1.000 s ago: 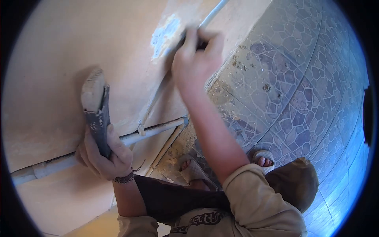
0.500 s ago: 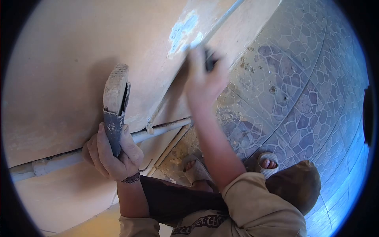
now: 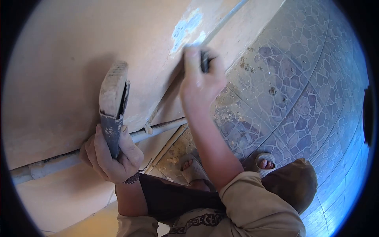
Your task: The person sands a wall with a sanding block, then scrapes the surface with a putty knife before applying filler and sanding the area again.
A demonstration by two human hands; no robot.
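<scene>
My left hand (image 3: 108,158) is closed around the dark, paint-flecked lower part of a worn pale block (image 3: 113,93). The block stands upright in a torn dark wrap, its ridged end up, in front of the wall (image 3: 51,98). My right hand (image 3: 199,85) is a fist around a dark-handled tool (image 3: 204,61); its working end is hidden behind my fingers, so its kind cannot be told. This fist is at the wall, just below a bare bluish-white patch (image 3: 187,29) and beside a thin pipe (image 3: 227,19) running up along the wall.
A thicker whitish pipe (image 3: 51,166) crosses low along the wall behind my left hand. Crumbs and dust lie on the stone-patterned floor (image 3: 300,98) near the wall. My sandalled feet (image 3: 193,168) stand on it, below my right forearm.
My right fist has shifted slightly left and down along the wall with the dark-handled tool. My left hand and the block are almost where they were.
</scene>
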